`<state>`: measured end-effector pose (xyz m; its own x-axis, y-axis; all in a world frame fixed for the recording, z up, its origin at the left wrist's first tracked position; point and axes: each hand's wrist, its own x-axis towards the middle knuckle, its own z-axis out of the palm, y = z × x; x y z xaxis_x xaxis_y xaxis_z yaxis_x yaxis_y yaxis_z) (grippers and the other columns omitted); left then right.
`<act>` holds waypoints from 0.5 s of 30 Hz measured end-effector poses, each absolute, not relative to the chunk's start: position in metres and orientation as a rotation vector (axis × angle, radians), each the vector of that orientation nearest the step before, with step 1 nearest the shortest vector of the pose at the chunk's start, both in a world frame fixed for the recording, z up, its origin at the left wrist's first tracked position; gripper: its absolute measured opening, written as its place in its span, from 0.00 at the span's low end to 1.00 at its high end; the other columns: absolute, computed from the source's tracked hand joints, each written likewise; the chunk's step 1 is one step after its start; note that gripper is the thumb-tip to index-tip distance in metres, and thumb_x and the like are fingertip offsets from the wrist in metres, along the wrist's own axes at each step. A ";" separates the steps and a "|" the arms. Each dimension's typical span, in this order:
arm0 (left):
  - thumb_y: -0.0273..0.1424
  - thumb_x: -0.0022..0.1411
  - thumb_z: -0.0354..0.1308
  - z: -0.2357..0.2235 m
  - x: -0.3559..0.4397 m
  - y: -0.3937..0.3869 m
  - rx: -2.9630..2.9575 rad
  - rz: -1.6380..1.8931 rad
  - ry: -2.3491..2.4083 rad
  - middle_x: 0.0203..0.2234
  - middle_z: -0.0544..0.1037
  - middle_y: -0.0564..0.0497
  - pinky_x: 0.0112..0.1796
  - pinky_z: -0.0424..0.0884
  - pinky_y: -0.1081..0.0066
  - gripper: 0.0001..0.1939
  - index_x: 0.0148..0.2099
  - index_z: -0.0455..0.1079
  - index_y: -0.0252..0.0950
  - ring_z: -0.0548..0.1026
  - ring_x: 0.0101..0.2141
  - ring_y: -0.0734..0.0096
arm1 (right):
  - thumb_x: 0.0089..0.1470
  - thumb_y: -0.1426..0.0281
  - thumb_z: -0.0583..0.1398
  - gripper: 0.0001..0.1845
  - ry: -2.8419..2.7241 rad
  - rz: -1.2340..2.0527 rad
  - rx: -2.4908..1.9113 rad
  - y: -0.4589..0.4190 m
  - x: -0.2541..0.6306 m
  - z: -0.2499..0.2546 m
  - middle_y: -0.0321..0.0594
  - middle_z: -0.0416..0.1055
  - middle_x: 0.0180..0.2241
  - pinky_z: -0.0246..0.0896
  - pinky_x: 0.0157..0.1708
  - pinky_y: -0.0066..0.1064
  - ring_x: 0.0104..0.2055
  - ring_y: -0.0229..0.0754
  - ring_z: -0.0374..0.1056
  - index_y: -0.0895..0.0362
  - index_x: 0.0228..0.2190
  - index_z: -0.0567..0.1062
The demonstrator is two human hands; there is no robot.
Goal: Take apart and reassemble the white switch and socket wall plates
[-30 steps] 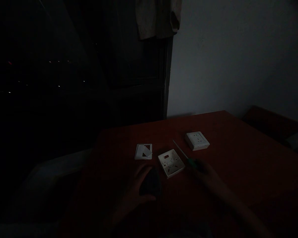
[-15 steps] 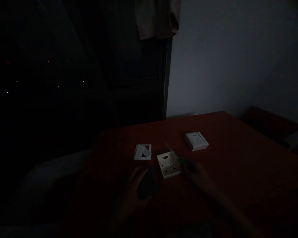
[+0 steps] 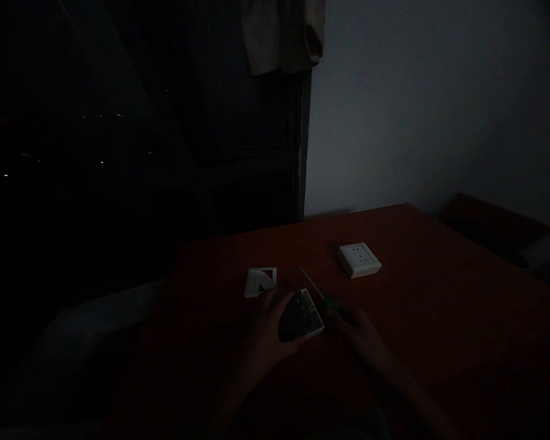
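My left hand [image 3: 271, 324] is closed around a dark, squarish socket insert [image 3: 297, 319], seen dimly. The insert lies over the white mounting box [image 3: 318, 330] and covers most of it, though whether it is seated inside I cannot tell. My right hand [image 3: 355, 330] grips a screwdriver [image 3: 312, 284] with a green handle, its thin shaft pointing up and left beyond the box. Just past my left fingers a white cover frame [image 3: 253, 282] lies flat, partly hidden by them.
A complete white wall socket [image 3: 360, 259] rests farther back on the reddish table [image 3: 394, 238]. Behind stand a pale wall [image 3: 394, 110] and a dark window [image 3: 96, 140]; cloth [image 3: 282, 36] hangs at the top. The room is very dim.
My left hand has moved right and forward, bringing the dark insert over the white box. My right hand still holds the screwdriver and has shifted slightly. The view has turned a little.
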<state>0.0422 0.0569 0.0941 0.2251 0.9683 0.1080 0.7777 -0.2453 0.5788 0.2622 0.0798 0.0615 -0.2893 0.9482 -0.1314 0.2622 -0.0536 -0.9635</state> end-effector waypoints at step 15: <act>0.27 0.48 0.67 0.085 0.055 0.070 2.010 0.639 1.542 0.58 0.64 0.46 0.57 0.61 0.57 0.36 0.59 0.62 0.42 0.63 0.57 0.55 | 0.56 0.53 0.56 0.19 -1.478 1.399 -1.268 0.078 0.260 0.053 0.33 0.62 0.23 0.52 0.22 0.25 0.23 0.35 0.57 0.58 0.31 0.73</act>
